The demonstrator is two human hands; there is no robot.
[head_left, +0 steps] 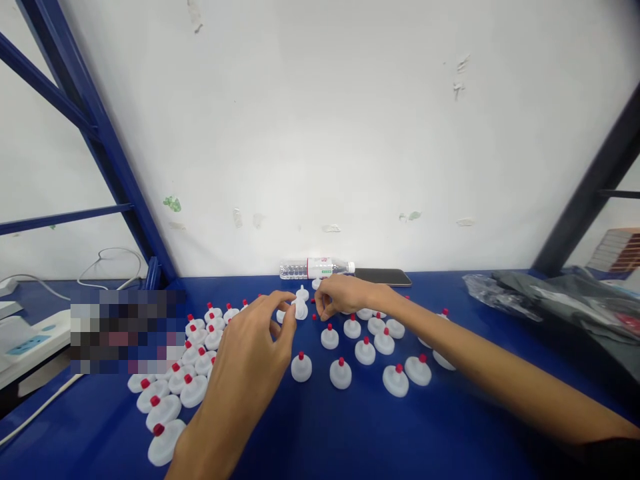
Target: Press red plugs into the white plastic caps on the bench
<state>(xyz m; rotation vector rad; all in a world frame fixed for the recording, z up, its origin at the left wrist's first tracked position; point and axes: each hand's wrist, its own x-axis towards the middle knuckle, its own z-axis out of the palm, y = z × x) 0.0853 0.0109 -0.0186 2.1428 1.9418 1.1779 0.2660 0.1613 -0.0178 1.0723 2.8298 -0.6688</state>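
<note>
My left hand (263,327) pinches a white disc-shaped piece (300,309) without a red cap between thumb and fingertips, tilted above the table. To its right, my right hand (340,295) reaches down with its fingers bent together over small red caps (314,317); whether the fingertips hold one is hidden. Another uncapped white piece (302,293) stands just behind the held one. Several white pieces with red caps (341,373) stand in front of and to the right of my right hand. More capped pieces (194,390) are grouped closely left of my left hand.
A clear plastic bottle (317,268) lies by the wall, beside a dark phone (384,277). Grey fabric and plastic bags (540,300) lie at the right. On the left are a white power strip (40,343), cables and a blue metal frame (107,147).
</note>
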